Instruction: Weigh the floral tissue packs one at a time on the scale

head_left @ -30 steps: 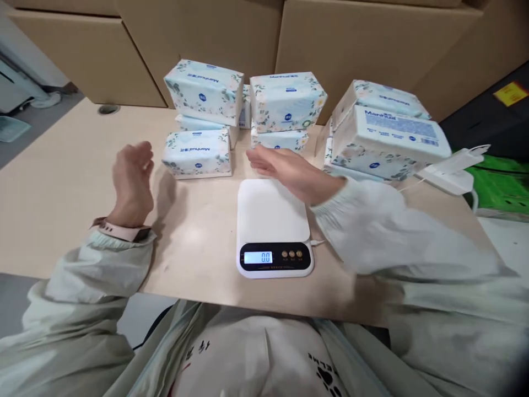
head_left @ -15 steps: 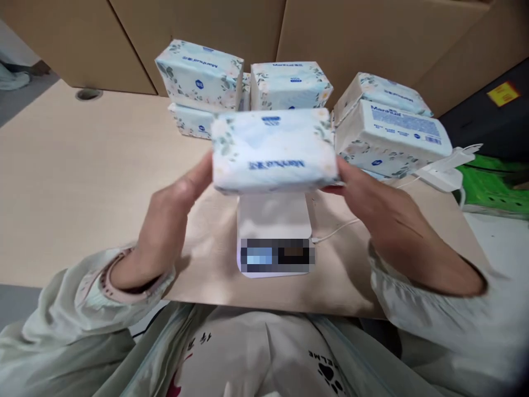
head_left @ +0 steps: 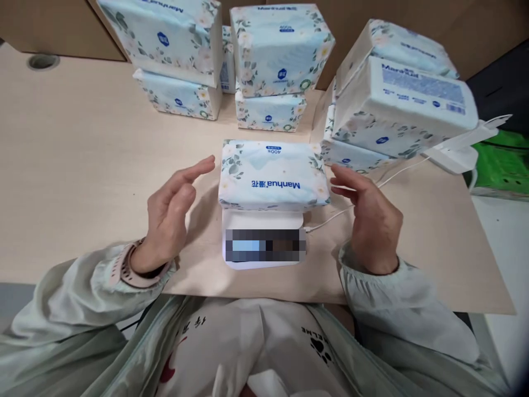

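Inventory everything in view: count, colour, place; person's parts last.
Table: 1, pale wood, centre
Digital scale: 1, white, table front
Manhua tissue pack: 1, pale blue, on scale
Stacked tissue packs: 8+, pale blue, table rear
Cable: 1, white, scale's right
Power strip: 1, white, table's right
Cardboard boxes: 2+, brown, back
Unclear item: 1, green, right edge
Watch strap: 1, pink, left wrist
Jacket: 1, pale green, worn
Shirt: 1, white, worn
Left hand: 1, pack's left
Right hand: 1, pack's right

The tissue pack (head_left: pixel 275 172) is pale blue with flowers.
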Motion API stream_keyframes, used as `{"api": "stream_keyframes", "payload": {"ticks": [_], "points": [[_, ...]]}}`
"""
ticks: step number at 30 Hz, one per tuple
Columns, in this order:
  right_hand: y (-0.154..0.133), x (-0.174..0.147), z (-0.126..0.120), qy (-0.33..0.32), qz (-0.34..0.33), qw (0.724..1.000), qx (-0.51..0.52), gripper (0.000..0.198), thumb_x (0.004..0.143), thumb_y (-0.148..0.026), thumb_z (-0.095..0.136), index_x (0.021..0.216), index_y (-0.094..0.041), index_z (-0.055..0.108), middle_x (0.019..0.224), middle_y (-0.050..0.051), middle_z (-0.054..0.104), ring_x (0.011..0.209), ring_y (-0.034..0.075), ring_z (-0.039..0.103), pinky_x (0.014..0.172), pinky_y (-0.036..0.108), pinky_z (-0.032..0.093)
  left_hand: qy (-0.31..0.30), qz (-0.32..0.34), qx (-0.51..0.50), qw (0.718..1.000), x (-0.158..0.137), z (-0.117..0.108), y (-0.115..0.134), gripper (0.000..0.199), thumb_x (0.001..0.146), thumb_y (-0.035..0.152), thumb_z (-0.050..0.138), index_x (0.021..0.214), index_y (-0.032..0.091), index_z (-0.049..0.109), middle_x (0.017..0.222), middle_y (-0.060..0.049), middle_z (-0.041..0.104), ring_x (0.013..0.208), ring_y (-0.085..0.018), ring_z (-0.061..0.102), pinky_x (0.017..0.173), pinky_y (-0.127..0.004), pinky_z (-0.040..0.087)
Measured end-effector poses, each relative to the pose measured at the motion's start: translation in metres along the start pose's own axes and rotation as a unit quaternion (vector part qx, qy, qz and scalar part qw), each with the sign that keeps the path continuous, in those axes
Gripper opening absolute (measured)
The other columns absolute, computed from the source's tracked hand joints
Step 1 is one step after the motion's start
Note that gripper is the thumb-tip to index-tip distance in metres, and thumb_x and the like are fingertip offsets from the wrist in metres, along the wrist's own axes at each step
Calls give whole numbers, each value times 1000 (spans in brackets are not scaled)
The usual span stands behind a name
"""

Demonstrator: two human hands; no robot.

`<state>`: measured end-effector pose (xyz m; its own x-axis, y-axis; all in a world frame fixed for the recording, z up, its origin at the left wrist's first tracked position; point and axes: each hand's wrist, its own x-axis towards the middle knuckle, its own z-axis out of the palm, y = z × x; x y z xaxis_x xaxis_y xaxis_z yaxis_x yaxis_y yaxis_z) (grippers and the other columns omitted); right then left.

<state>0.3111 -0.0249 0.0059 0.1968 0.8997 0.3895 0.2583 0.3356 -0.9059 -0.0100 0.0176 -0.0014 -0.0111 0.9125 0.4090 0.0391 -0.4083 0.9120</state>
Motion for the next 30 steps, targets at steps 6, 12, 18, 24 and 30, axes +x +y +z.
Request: {"api": "stream_keyframes", "payload": {"ticks": [6,12,18,24,30], "points": [[9,-2,2,61,7,998,-11,38,111,-51,55,103,-30,86,121,8,85,124,31,77,106,54,59,63,0,-38,997,7,-3,-13,19,101,20,65,98,19,84,106,-6,86,110,-25,80,112,-44,56],[15,-3,4,58,17,998,-25,37,109,-50,55,94,-28,82,111,11,84,115,32,78,100,54,60,90,7,-61,994,8,-1,-12,17,95,18,66,83,18,78,87,-6,79,96,-25,79,101,-42,55],[18,-5,5,66,4,998,-6,38,111,-46,52,96,-30,83,108,6,85,112,29,78,100,52,59,91,24,-54,994,11,-1,-14,21,96,19,64,78,17,74,77,-3,71,84,-22,78,91,-39,56],[18,-5,4,65,9,998,-13,39,111,-52,50,100,-35,84,109,4,85,113,32,78,97,55,59,86,33,-52,994,11,-3,-15,22,97,22,64,78,17,74,76,-3,70,82,-22,76,87,-38,56],[20,-6,4,59,7,998,-19,41,112,-53,49,102,-34,83,111,4,86,114,31,78,96,54,59,94,24,-43,994,11,0,-12,26,98,31,67,76,17,72,74,-3,66,80,-22,75,86,-39,54]]}}
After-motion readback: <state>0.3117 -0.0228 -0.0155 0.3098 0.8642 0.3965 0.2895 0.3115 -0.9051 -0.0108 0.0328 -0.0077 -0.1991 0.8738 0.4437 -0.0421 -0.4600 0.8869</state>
